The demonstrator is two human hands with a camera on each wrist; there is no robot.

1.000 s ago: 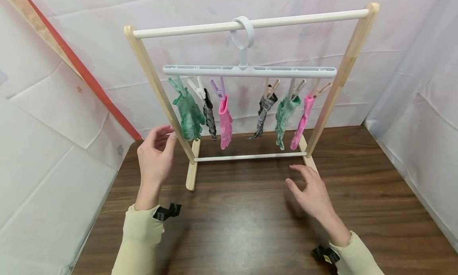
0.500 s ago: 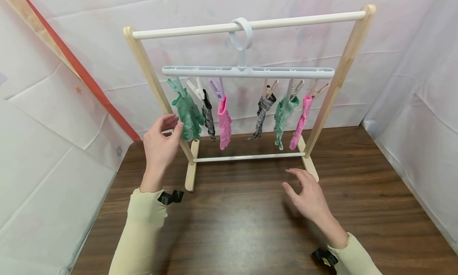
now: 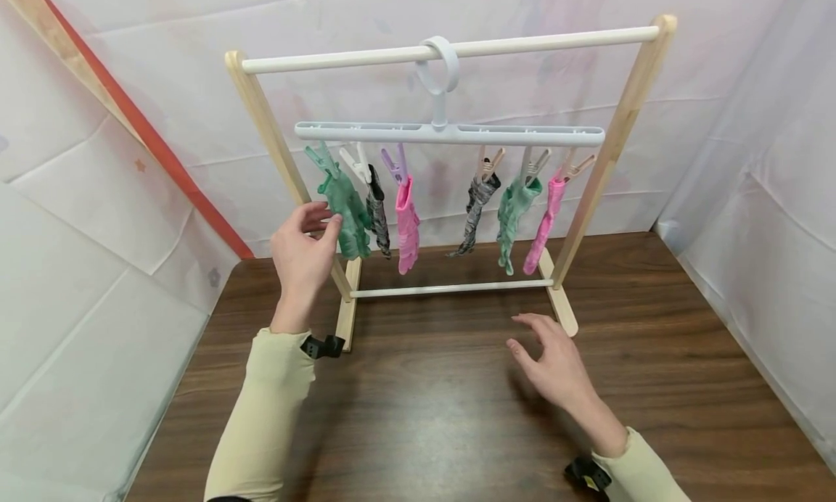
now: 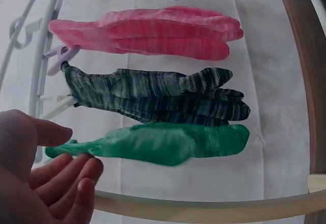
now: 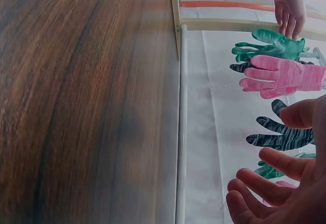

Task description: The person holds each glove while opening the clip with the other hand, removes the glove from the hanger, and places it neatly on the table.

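A small wooden rack (image 3: 271, 136) with a white top bar stands on the brown table (image 3: 457, 415). A pale clip hanger (image 3: 451, 133) hangs from the bar with several small gloves pegged to it. My left hand (image 3: 305, 249) is raised beside the leftmost green glove (image 3: 346, 208) (image 4: 168, 142), fingers relaxed and almost touching it, holding nothing. Next to that glove hang a black striped glove (image 4: 163, 94) and a pink glove (image 3: 408, 223) (image 4: 153, 30). My right hand (image 3: 555, 364) hovers open above the table in front of the rack's right foot.
A black striped, a green and a pink glove (image 3: 545, 215) hang on the hanger's right half. White sheeting (image 3: 98, 284) walls the table on the left, back and right. A white lower rail (image 3: 451, 289) joins the rack's legs.
My left hand has risen and moved right, from beside the rack's left post up to the green glove. My right hand has drifted slightly left and back.
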